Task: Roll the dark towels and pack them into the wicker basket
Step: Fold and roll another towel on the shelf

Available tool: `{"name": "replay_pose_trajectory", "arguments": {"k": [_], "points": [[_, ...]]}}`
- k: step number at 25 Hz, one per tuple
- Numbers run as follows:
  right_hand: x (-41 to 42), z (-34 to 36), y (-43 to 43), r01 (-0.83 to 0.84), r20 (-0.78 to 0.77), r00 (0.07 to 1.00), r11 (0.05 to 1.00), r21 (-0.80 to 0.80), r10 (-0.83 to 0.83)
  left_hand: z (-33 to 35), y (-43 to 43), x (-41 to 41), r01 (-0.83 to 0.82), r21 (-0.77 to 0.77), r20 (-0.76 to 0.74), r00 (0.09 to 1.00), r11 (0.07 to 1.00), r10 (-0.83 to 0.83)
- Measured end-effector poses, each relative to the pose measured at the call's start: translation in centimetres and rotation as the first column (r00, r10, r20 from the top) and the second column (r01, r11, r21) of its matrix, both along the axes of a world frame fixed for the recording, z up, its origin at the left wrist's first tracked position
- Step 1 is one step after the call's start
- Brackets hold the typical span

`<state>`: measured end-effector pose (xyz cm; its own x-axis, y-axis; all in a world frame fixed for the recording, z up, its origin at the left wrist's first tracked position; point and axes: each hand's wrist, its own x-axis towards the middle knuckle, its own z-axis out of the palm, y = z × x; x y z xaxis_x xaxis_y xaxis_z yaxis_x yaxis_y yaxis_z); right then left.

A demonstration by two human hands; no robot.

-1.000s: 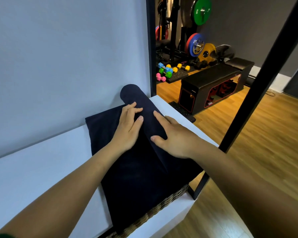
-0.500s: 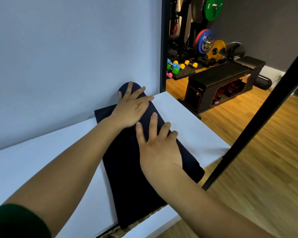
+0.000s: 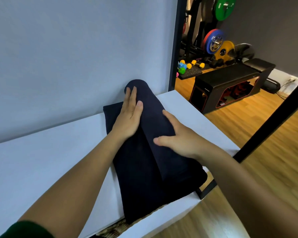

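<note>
dark towel (image 3: 150,160) half rolled on white table (image 3: 41,169), both hands flat on roll

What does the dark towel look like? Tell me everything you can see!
The dark towel is navy blue, soft-looking cloth. Its right part is rolled into a thick tube running away toward the wall; the left part lies flat. It rests on the white table, its near edge hanging over the front. The left hand lies flat along the roll, and the right hand presses its side.
</note>
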<state>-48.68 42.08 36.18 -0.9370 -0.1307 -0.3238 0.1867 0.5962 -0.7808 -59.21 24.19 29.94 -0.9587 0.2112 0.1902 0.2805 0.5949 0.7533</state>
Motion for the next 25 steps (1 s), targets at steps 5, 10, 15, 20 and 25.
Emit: {"name": "replay_pose_trajectory", "arguments": {"k": [5, 10, 15, 20, 25], "points": [[-0.1, 0.1, -1.4, -0.006, -0.072, 0.997, 0.954, 0.3, 0.029, 0.2, -0.1, 0.2, 0.008, -0.033, -0.111, 0.994, 0.999, -0.011], [1.4, 0.2, -5.9, -0.06, -0.09, 0.984, 0.771, 0.634, 0.151, 0.8, -0.9, -0.4, 0.001, 0.066, -0.122, 0.993, 0.998, 0.008], [2.5, -0.3, -10.8, -0.096, -0.051, 0.966, 0.53, 0.842, 0.255, 7.0, 2.2, -1.4, -0.03, -0.287, 0.271, 0.956, 0.957, 0.111], [4.1, 0.8, -9.1, -0.211, -0.169, 0.872, 0.663, 0.718, 0.46, 4.8, -0.5, -1.1, -0.058, -0.037, 0.196, 0.979, 0.998, 0.064], [4.0, 0.6, -5.7, -0.349, -0.24, 0.869, 0.88, 0.322, 0.432, 4.0, -2.1, -0.4, -0.077, 0.102, 0.143, 0.988, 0.992, 0.062]]}}
